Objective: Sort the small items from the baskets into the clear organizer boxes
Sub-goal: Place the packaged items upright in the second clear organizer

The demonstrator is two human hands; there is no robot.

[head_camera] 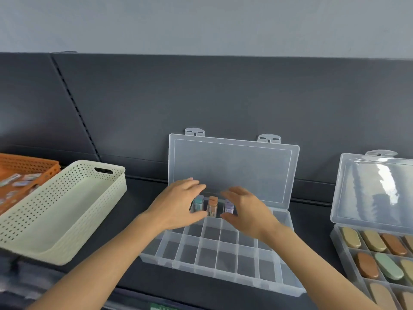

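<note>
Clear box (223, 276), lid propped back for access, three vials (212, 206) upright in adjacent back-row cells; left hand (178, 204) and right hand (248, 211) flank them, palms inward, fingers loosely spread, gripping nothing, likely steadying them, though contact is unclear.

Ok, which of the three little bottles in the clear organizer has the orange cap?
The middle bottle, standing between the other two. The left bottle has a teal cap and the right bottle a purple one.
</note>
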